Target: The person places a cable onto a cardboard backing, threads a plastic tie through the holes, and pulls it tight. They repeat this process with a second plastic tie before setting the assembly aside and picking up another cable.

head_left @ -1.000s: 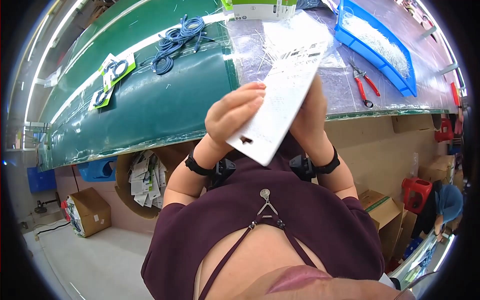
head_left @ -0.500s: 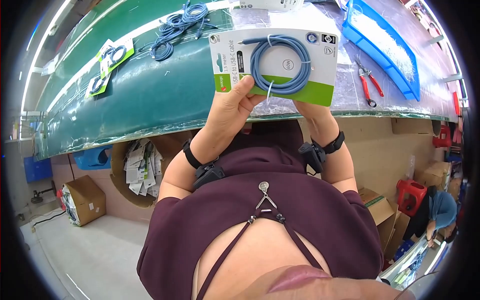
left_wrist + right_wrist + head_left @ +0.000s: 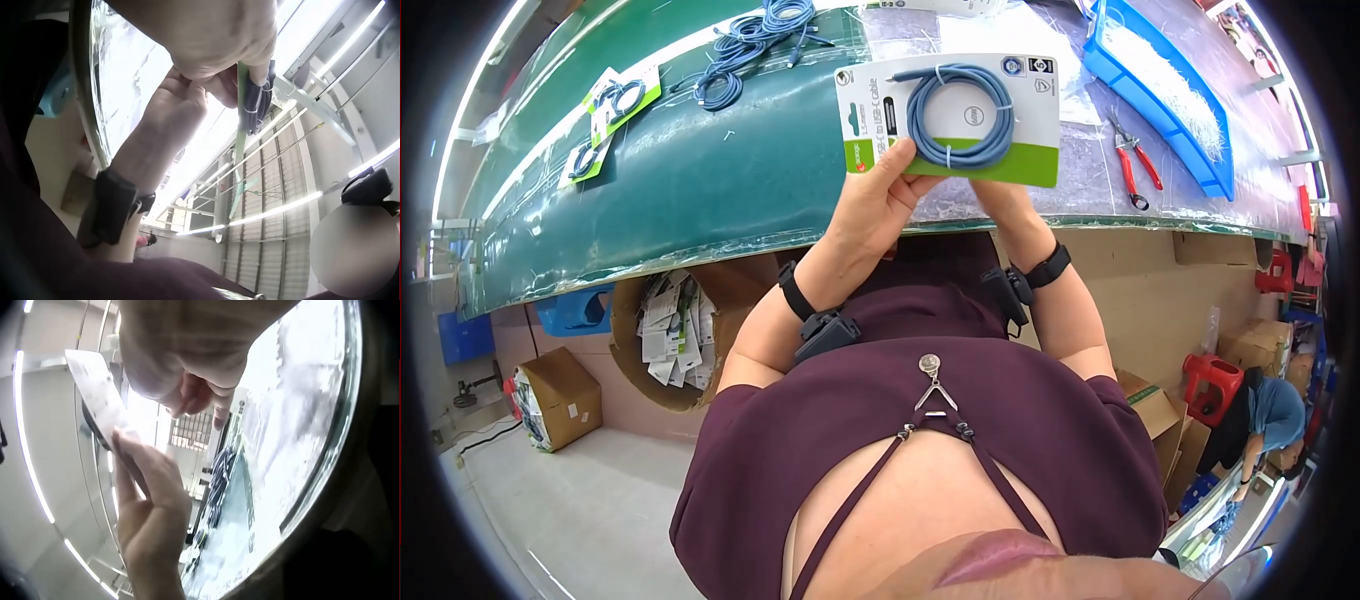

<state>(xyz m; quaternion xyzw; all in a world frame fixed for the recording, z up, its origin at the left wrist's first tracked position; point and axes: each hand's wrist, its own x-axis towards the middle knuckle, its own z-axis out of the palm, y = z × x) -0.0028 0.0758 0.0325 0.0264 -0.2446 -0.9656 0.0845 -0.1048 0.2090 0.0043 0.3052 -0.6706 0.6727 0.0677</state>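
Note:
A packaged blue USB-C cable (image 3: pixel 960 115) is coiled and tied with white ties on a white and green card (image 3: pixel 1030 165). My left hand (image 3: pixel 875 205) pinches the card at its lower left, thumb on the front beside the coil. In the left wrist view the card (image 3: pixel 242 134) stands edge-on under this hand. My right hand (image 3: pixel 1005 205) is behind the card's lower right edge, its fingers mostly hidden in the head view. From the right wrist, this hand (image 3: pixel 187 369) shows loosely curled fingers beside the card's white back (image 3: pixel 97 387), with no thumb over the front.
Blue cable bundles (image 3: pixel 745 50) and carded cables (image 3: pixel 615 110) lie on the green mat (image 3: pixel 700 200) at left. Red-handled cutters (image 3: pixel 1135 165) lie at right beside a blue tray (image 3: pixel 1230 180) of white strips. A round bin of cards (image 3: pixel 675 325) stands below the table.
The card has turned from its white back to its cable front, facing me. Since then it has shifted slightly away, with my left thumb staying on the front.

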